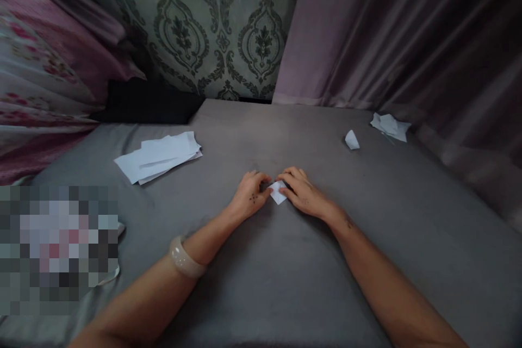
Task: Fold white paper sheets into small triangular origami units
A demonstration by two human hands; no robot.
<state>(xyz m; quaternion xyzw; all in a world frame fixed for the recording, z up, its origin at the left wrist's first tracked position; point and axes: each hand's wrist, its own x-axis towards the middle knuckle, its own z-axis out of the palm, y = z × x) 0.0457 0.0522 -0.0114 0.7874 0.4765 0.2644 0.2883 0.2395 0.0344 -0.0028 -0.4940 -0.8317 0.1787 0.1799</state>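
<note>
A small folded piece of white paper [279, 194] lies at the middle of the grey sheet, one corner pointing towards me. From its left side my left hand [252, 194] grips the paper's edge between thumb and fingers. My right hand [302, 191] pinches the opposite side, its thumb resting on top of the paper. The fingertips of both hands nearly meet at the far edge, and they hide part of the folds. A pale bangle [185, 259] sits on my left forearm.
White paper sheets [163, 153] lie stacked at the left. Off to the right stands a folded paper piece [352, 140], with more paper pieces [390, 125] beyond it. A black cloth-like item [153, 102] lies at the back left. Curtains [350, 32] hang on both sides.
</note>
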